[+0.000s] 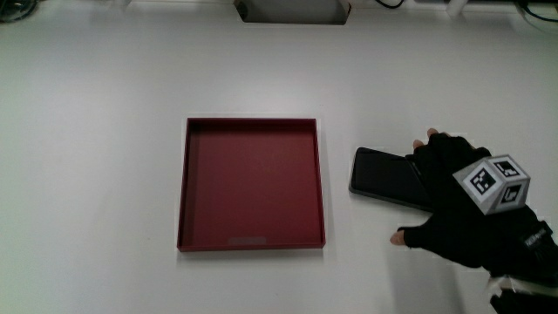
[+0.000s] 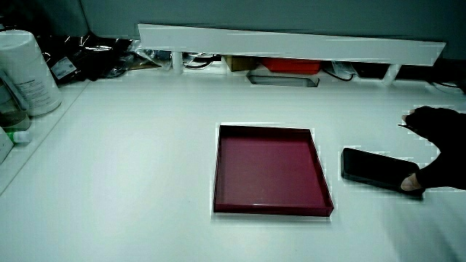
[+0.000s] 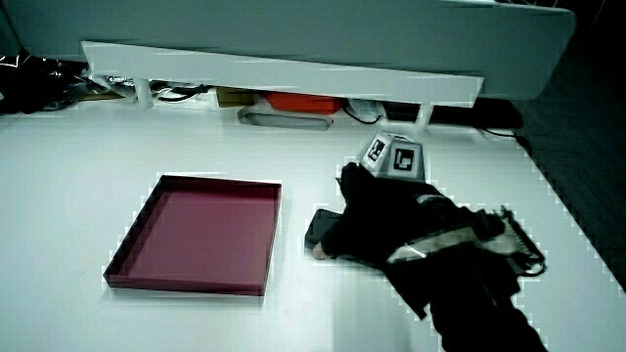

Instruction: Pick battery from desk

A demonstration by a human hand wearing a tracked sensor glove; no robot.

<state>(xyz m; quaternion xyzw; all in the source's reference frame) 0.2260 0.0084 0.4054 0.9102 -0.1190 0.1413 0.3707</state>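
Note:
A flat black battery (image 1: 384, 176) lies on the white table beside the red tray (image 1: 253, 124). It shows in both side views (image 2: 371, 167) (image 3: 321, 227), and the hand covers the end away from the tray. The gloved hand (image 1: 453, 201) hovers over that end with its fingers spread. The thumb (image 1: 403, 235) sits nearer to the person than the battery, and a fingertip (image 1: 430, 135) reaches past its farther edge. The patterned cube (image 1: 495, 181) rides on the back of the hand. The battery rests flat on the table. The hand (image 3: 381, 215) and forearm come in from the person's side.
The shallow red tray (image 2: 269, 164) (image 3: 196, 230) holds nothing. A low white partition (image 2: 291, 40) stands along the table's edge farthest from the person, with cables and a red item under it. A white canister (image 2: 25, 73) stands at another table edge.

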